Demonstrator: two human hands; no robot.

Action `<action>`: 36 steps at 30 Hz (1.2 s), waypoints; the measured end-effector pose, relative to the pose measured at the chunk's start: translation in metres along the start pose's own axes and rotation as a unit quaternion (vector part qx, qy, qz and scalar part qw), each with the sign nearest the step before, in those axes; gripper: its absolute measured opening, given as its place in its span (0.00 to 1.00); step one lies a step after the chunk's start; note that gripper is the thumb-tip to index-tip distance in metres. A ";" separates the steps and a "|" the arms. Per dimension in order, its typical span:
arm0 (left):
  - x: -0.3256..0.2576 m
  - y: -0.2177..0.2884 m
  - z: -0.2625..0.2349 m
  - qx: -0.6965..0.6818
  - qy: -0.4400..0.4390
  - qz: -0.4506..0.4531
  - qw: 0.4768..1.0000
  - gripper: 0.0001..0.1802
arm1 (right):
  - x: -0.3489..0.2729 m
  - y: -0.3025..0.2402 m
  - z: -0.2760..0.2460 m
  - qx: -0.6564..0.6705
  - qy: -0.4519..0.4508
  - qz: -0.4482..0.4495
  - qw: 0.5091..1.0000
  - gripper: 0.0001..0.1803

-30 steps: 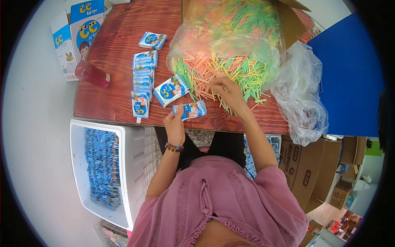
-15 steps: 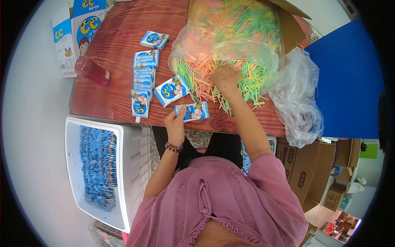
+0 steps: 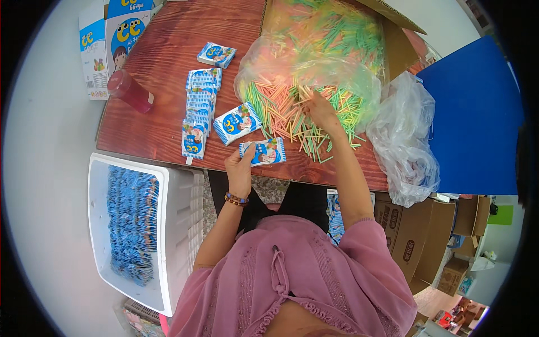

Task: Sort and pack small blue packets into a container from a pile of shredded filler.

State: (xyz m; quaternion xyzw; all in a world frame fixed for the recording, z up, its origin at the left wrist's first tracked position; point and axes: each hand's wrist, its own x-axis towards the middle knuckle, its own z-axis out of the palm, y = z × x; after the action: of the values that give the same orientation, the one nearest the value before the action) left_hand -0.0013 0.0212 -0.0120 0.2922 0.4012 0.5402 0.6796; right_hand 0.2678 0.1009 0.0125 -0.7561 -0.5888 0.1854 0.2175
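Observation:
My left hand (image 3: 240, 166) pinches a small blue and white packet (image 3: 263, 151) at its left end, near the front edge of the wooden table (image 3: 160, 129). My right hand (image 3: 321, 109) is stretched forward into a loose pile of thin coloured sticks (image 3: 292, 115), fingers closed among them; whether it holds any is unclear. The sticks spill from a clear plastic bag (image 3: 311, 53) that lies in an open cardboard box (image 3: 398, 48). Another packet (image 3: 237, 123) lies just left of the pile.
A row of overlapping packets (image 3: 197, 115) and one single packet (image 3: 216, 54) lie to the left. A red bottle (image 3: 130, 91) and printed boxes (image 3: 109, 33) sit far left. A white crate (image 3: 163, 224) holds several blue packets. An empty bag (image 3: 407, 140), blue board (image 3: 477, 118) and cartons (image 3: 415, 236) lie right.
My right hand has reached further forward into the sticks, toward the mouth of the bag. My left hand still holds the packet in about the same place.

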 end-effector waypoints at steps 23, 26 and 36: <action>0.011 0.017 0.039 -0.156 -0.011 -0.038 0.987 0.10 | -0.051 -0.069 -0.012 0.701 0.035 -0.084 0.707 0.14; 0.013 0.015 0.050 -0.178 -0.009 -0.043 0.983 0.11 | -0.072 -0.100 -0.016 0.739 0.066 -0.118 0.660 0.12; 0.010 0.015 0.056 -0.202 -0.035 -0.060 0.977 0.13 | -0.087 -0.118 0.006 0.706 0.087 -0.118 0.693 0.11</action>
State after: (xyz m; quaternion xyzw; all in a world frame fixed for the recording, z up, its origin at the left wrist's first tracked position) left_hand 0.0403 0.0370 0.0268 0.1434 0.2767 0.5579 0.7692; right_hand 0.1484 0.0422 0.0746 -0.3170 -0.3473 0.4531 0.7574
